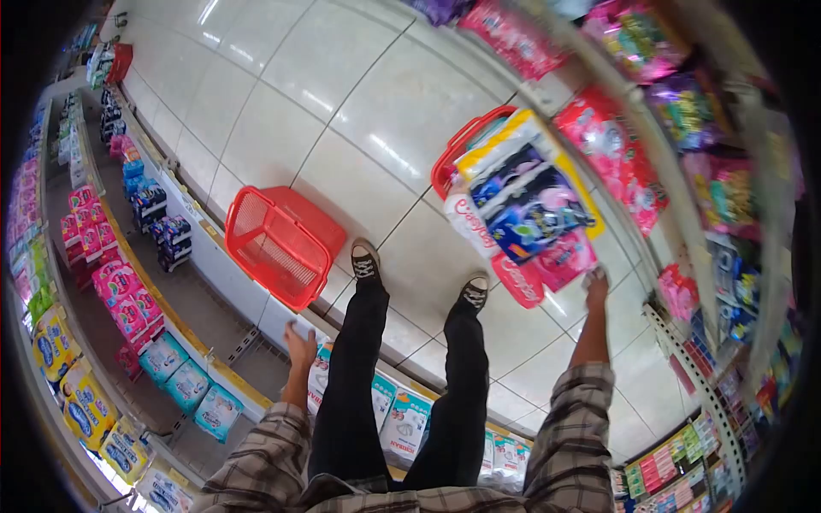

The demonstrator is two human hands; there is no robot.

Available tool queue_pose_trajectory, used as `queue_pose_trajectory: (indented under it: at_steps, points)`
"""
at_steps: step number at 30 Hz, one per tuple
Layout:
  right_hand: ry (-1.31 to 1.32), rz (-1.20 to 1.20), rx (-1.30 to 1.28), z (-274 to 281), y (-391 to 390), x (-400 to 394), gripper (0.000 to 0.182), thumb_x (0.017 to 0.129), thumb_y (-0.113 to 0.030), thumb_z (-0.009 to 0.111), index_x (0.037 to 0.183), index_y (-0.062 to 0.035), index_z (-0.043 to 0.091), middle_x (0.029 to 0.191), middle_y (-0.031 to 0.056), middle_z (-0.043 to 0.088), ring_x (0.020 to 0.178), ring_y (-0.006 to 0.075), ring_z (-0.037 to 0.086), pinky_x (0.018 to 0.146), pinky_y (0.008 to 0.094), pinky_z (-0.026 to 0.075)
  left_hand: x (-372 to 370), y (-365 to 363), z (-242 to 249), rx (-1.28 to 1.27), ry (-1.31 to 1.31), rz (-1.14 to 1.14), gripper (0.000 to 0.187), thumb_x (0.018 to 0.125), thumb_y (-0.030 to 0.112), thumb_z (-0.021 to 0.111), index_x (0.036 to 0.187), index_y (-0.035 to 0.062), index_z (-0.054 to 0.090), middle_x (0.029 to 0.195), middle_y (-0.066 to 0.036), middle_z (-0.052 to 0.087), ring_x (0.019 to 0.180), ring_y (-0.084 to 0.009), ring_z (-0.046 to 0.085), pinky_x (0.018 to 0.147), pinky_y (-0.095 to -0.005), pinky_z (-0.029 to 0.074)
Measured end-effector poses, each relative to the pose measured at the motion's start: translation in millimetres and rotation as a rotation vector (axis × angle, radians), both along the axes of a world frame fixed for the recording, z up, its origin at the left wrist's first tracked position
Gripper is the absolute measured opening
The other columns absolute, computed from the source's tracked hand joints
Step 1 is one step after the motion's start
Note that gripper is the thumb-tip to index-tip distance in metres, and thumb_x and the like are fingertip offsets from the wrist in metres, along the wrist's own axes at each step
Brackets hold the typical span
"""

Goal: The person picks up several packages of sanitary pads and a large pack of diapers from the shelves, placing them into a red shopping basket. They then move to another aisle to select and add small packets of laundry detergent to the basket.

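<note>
My left hand (299, 344) is beside the shelf front, just below an empty red basket (286, 244) on the floor. Its fingers are apart and it holds nothing. My right hand (596, 284) is at the lower right corner of a pink package (566, 261); its small, blurred fingers do not show whether they grip it. That package lies with a red-pink pack (518, 280), a white pack (466, 215) and a large dark blue and yellow pack (532, 197), piled high over a second red basket (451, 162).
Shelves with pink packs (128, 301), teal packs (190, 385) and yellow packs (89, 406) run along the left. More bags (611, 154) fill the right shelves. White diaper packs (405, 425) stand behind my legs. Another red basket (121, 62) is far off, top left.
</note>
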State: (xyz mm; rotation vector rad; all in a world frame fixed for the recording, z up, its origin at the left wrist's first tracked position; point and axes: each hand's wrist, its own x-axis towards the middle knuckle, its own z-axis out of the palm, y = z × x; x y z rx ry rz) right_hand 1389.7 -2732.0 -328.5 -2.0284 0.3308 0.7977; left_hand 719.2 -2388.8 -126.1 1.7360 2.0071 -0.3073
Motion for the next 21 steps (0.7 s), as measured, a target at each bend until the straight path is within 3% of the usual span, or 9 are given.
queue_pose_trajectory:
  at_steps: [2, 3, 6, 7, 10, 12, 18, 19, 21]
  points:
    - [-0.152, 0.763, -0.726, 29, -61, -49, 0.034, 0.09, -0.016, 0.04, 0.117, -0.0016, 0.055, 0.102, 0.0213, 0.064, 0.087, 0.0382, 0.062, 0.074, 0.0475, 0.049, -17, -37, 52, -0.133, 0.164, 0.146, 0.066, 0.077, 0.018, 0.068, 0.13, 0.0021, 0.033, 0.122, -0.028, 0.044, 0.114, -0.0448, 0.043, 0.098, -0.0475, 0.037]
    - [0.103, 0.811, -0.696, 66, -87, -86, 0.041, 0.092, -0.026, 0.038, 0.121, -0.0018, 0.052, 0.116, 0.0254, 0.057, 0.112, 0.0419, 0.051, 0.092, 0.05, 0.042, -57, -62, 61, -0.196, 0.142, 0.09, 0.07, 0.077, 0.021, 0.069, 0.132, 0.0031, 0.031, 0.123, -0.029, 0.045, 0.117, -0.0453, 0.043, 0.098, -0.048, 0.037]
    - [0.23, 1.145, -0.578, 211, -136, -194, 0.036, 0.081, -0.019, 0.052, 0.113, -0.004, 0.057, 0.111, 0.0238, 0.06, 0.106, 0.0367, 0.057, 0.092, 0.0437, 0.046, -87, -118, 129, -0.412, 0.187, 0.12, 0.065, 0.077, 0.033, 0.065, 0.127, -0.0006, 0.041, 0.117, -0.03, 0.054, 0.113, -0.0451, 0.051, 0.096, -0.0493, 0.04]
    - [0.252, 1.179, -0.61, 185, -206, -242, 0.037, 0.079, -0.02, 0.053, 0.111, -0.0027, 0.06, 0.11, 0.0235, 0.061, 0.104, 0.0364, 0.059, 0.09, 0.041, 0.048, -105, -140, 133, -0.491, 0.21, -0.002, 0.053, 0.078, 0.037, 0.063, 0.115, -0.0002, 0.053, 0.109, -0.032, 0.057, 0.106, -0.0432, 0.055, 0.09, -0.0504, 0.043]
    - [0.292, 1.014, -0.547, 295, -212, -311, 0.031, 0.08, -0.029, 0.052, 0.105, -0.0177, 0.066, 0.112, 0.0187, 0.062, 0.105, 0.0367, 0.058, 0.089, 0.0433, 0.048, -70, -124, 159, -0.665, 0.138, -0.13, 0.043, 0.082, 0.035, 0.059, 0.106, 0.0005, 0.054, 0.104, -0.027, 0.058, 0.096, -0.0386, 0.058, 0.08, -0.0466, 0.045]
    - [0.238, 1.027, -0.409, 344, -186, -306, 0.029, 0.081, -0.029, 0.049, 0.095, -0.0116, 0.068, 0.103, 0.0187, 0.065, 0.099, 0.0376, 0.06, 0.083, 0.0451, 0.05, -43, -89, 158, -0.668, 0.05, -0.141, 0.036, 0.084, 0.033, 0.057, 0.101, 0.0009, 0.054, 0.101, -0.024, 0.058, 0.089, -0.0355, 0.059, 0.074, -0.044, 0.046]
    - [-0.396, 0.958, -0.286, 293, -172, -286, 0.023, 0.078, -0.021, 0.051, 0.084, -0.0045, 0.067, 0.086, 0.0217, 0.066, 0.084, 0.0393, 0.063, 0.074, 0.0464, 0.051, 81, 92, 151, -0.424, -0.357, -0.15, 0.028, 0.091, 0.029, 0.05, 0.083, 0.0023, 0.056, 0.091, -0.015, 0.06, 0.068, -0.0262, 0.064, 0.053, -0.0363, 0.05]
    - [-0.142, 0.49, -0.447, 324, -124, -268, 0.016, 0.077, -0.014, 0.059, 0.09, -0.006, 0.066, 0.089, 0.0175, 0.067, 0.085, 0.0305, 0.064, 0.072, 0.0388, 0.053, 116, 129, 163, -0.383, -0.518, -0.045, 0.029, 0.092, 0.028, 0.048, 0.081, 0.0025, 0.056, 0.089, -0.013, 0.06, 0.065, -0.0246, 0.065, 0.05, -0.035, 0.05]
    - [-0.368, 0.301, -0.378, 403, -45, -223, 0.021, 0.077, -0.01, 0.056, 0.095, -0.0037, 0.065, 0.083, 0.0178, 0.068, 0.074, 0.0255, 0.065, 0.066, 0.0327, 0.051, 197, 188, 214, -0.346, -0.814, 0.142, 0.037, 0.087, 0.024, 0.059, 0.115, 0.0035, 0.045, 0.091, -0.019, 0.06, 0.056, -0.03, 0.065, 0.044, -0.0354, 0.053]
